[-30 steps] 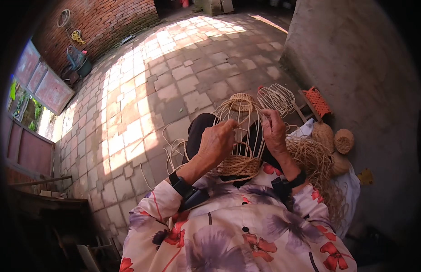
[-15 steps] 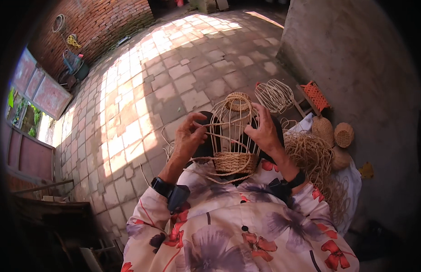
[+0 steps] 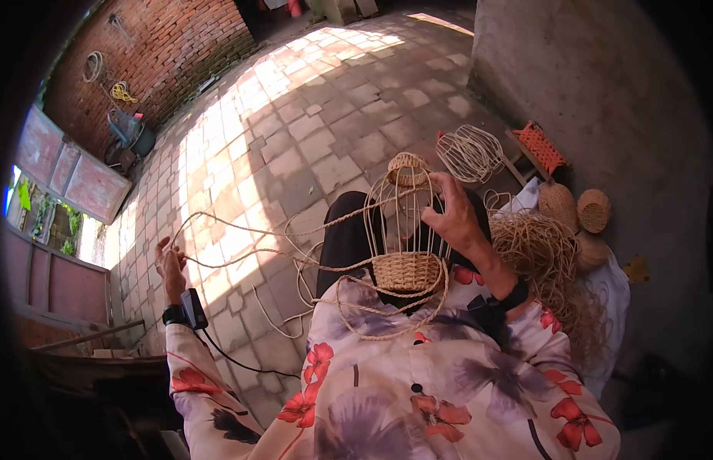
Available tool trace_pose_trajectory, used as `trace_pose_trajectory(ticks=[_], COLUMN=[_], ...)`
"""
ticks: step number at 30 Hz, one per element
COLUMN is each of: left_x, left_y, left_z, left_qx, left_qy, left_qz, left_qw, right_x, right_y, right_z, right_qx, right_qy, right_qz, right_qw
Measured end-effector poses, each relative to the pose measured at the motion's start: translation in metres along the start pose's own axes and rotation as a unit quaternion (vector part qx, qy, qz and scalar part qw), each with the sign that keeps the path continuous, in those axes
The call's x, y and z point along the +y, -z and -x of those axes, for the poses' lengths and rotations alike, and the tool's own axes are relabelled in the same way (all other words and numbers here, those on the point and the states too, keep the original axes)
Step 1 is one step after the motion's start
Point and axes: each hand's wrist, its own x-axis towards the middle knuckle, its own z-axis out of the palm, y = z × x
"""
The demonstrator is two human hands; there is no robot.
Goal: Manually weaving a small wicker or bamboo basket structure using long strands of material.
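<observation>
A half-woven lantern-shaped basket stands between my knees, with bare upright frame wires (image 3: 402, 218), a woven straw band (image 3: 406, 271) at its near end and a woven cap (image 3: 408, 169) at its far end. My right hand (image 3: 457, 221) is closed on the frame's right side near the cap. Out to the left, my left hand (image 3: 171, 268) pinches a twisted straw cord (image 3: 253, 225), drawn in a long loop from the basket. More of that cord curls over my lap below the woven band.
Right of my knees lie a heap of loose straw cord (image 3: 534, 249) on white cloth, several finished woven pieces (image 3: 594, 211), a bare wire frame (image 3: 470, 153) and an orange woven stool (image 3: 537, 149). A concrete wall (image 3: 594, 92) stands beyond. Stone paving (image 3: 295, 130) spreads ahead.
My left hand has swung from beside the basket far out to the left, pulling the cord into a long loop. My right hand keeps its hold on the frame.
</observation>
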Motion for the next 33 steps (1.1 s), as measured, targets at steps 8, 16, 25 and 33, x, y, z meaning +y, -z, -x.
trace_pose_trajectory(ticks=[8,16,25,33], left_x=[0.121,0.132,0.062,-0.014], left_y=[-0.279,-0.279,-0.164,0.045], left_z=[0.135,0.197,0.061,-0.012], left_qx=[-0.479,-0.583,-0.49,-0.184], left_qy=[-0.047,-0.234,-0.043,-0.051], left_qz=[-0.094,-0.32,-0.298,-0.497], left_qw=[0.871,0.709,0.818,0.846], right_x=[0.0,0.008,0.013,0.008], right_y=[-0.005,-0.001,0.01,-0.004], right_z=[0.0,0.002,0.003,0.0], right_qx=[-0.002,0.006,0.003,0.009], right_qy=[0.019,0.003,-0.009,-0.019], right_qz=[0.008,0.012,-0.002,0.019], right_qw=[1.0,1.0,1.0,1.0])
